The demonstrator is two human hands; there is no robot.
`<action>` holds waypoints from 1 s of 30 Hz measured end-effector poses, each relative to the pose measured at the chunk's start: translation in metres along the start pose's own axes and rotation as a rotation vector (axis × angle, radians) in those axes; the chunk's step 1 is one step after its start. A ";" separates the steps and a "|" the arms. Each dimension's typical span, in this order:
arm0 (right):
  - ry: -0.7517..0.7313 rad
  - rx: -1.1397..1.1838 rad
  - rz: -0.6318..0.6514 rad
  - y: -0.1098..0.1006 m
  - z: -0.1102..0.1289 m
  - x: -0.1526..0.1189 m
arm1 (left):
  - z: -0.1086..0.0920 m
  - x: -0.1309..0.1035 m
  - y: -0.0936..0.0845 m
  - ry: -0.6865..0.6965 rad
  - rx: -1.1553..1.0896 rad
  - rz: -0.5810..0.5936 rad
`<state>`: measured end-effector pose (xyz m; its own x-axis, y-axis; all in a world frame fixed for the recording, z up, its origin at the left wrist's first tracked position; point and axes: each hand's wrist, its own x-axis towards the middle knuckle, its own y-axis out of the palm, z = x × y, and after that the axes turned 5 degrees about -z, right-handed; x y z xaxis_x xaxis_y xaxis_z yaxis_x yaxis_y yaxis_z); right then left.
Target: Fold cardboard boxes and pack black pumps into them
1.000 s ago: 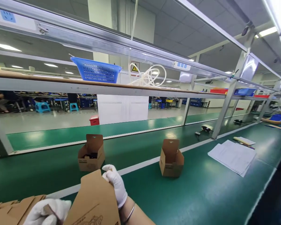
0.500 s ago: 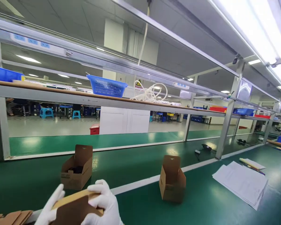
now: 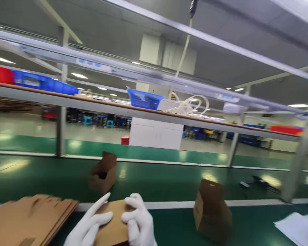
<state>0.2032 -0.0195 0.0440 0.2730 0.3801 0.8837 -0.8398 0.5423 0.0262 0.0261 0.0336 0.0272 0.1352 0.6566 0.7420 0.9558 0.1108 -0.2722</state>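
Carton (image 3: 114,222) between both gloved hands (image 3: 86,227) (image 3: 141,222), fingers (image 3: 104,218) inward

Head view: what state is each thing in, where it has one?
Left box: open, flap up
Right box: open, flap up
Cardboard piece: held by left hand and right hand
Cardboard stack: flat
Blue basket: upright
White tubing: loosely coiled
Papers: flat
Ceiling lamp: lit

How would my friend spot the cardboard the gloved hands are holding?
Find the long green table, then look at the picture's bottom middle. There, between the white-gloved left hand and right hand, is a brown cardboard piece. Only it is held; the open box behind, the box at right and the flat cardboard stack aren't.
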 end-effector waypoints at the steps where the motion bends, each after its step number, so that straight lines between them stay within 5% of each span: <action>1: 0.009 -0.009 0.043 -0.005 0.005 0.003 | -0.010 0.000 -0.003 -0.008 0.015 0.038; 7: 0.006 0.057 0.152 -0.029 0.010 0.007 | -0.064 0.005 -0.010 -0.086 0.016 0.139; 11: 0.080 0.059 0.184 -0.035 0.002 0.002 | -0.065 0.008 -0.020 -0.180 0.053 0.498; 13: 0.149 0.077 0.156 -0.032 -0.005 -0.002 | -0.057 0.009 -0.027 -0.297 0.034 0.548; 15: 0.229 0.078 0.057 -0.028 -0.013 -0.003 | -0.047 0.012 -0.033 -0.441 -0.119 0.370; 18: 0.503 0.039 -0.062 -0.023 -0.027 0.003 | -0.030 0.016 -0.041 -0.615 -0.469 -0.167; 21: 0.880 0.220 0.079 -0.020 -0.037 0.012 | -0.022 0.020 -0.049 -0.739 -0.737 -0.608; 24: 1.010 0.433 0.303 -0.014 -0.040 0.013 | -0.023 0.020 -0.052 -0.807 -0.864 -0.743; 30: 0.850 0.124 0.269 -0.009 -0.035 0.011 | -0.032 0.014 -0.048 -0.830 -0.860 -0.756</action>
<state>0.2302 0.0062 0.0367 0.2738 0.9352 0.2245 -0.9566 0.2891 -0.0375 -0.0100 0.0135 0.0701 -0.3759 0.9196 -0.1145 0.6268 0.3433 0.6995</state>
